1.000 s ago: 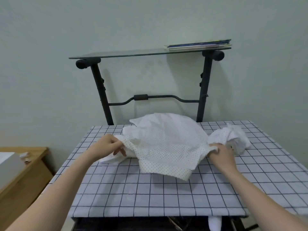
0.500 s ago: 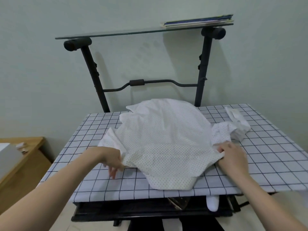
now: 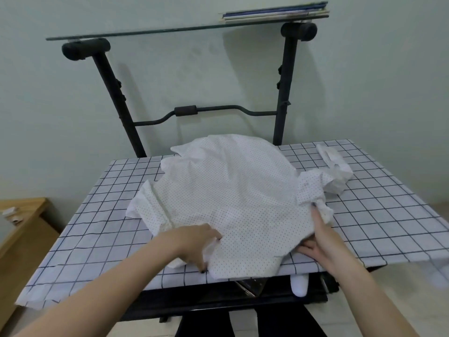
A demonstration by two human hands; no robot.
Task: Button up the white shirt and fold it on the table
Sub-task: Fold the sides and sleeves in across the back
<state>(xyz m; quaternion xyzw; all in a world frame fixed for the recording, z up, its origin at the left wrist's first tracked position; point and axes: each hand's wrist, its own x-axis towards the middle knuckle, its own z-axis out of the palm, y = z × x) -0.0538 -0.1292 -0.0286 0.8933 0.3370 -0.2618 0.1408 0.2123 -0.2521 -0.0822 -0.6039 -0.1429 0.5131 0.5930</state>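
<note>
Can't see any buttons on the white shirt (image 3: 230, 195), front's prob face down. Left hand (image 3: 194, 242) fingertips buried in the hem fabric. Far-right table (image 3: 388, 215) corner is cut off + blurry.

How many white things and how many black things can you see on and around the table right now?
White: 2, the white shirt and a white object under the table's front edge
Black: 1, the metal stand
Black-and-white: 1, the checked tablecloth
Total: 4
</note>
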